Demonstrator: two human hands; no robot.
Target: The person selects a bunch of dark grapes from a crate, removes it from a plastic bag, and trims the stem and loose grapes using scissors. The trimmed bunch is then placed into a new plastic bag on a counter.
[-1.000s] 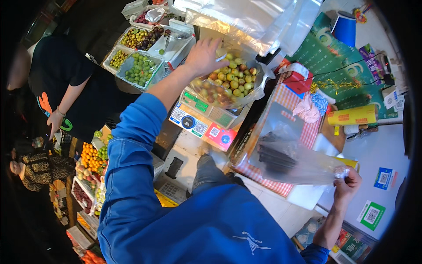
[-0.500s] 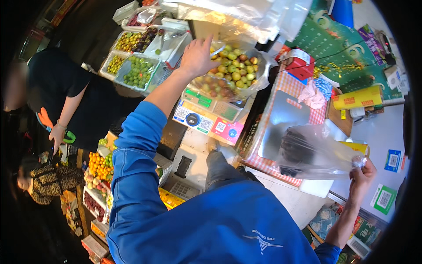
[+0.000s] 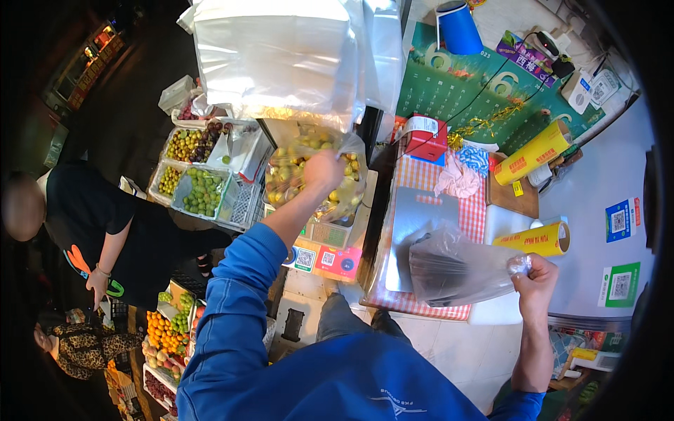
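Observation:
My left hand (image 3: 324, 172) is closed, its fingers gathered in the film of a clear plastic bag (image 3: 282, 181) full of round yellow-green and brown fruit that look like jujubes. That bag sits on a scale with a display (image 3: 330, 235), which it partly covers. On the right, my right hand (image 3: 535, 279) pinches the bunched neck of a second clear plastic bag (image 3: 460, 266). Something dark fills its far end; I cannot make out what. This bag stretches sideways over the metal sheet (image 3: 404, 231) on the counter.
A stack of plastic bags (image 3: 281, 63) hangs ahead. Yellow rolls (image 3: 533, 156), a red box (image 3: 425, 144) and a pink cloth (image 3: 460, 175) crowd the checked counter (image 3: 411, 172). Fruit crates (image 3: 203, 189) stand to the left, near a person in black (image 3: 91, 231).
My left hand has gone from open fingers over the jujube bag to a closed grip on its film. My right hand still holds the other bag, now further left in view.

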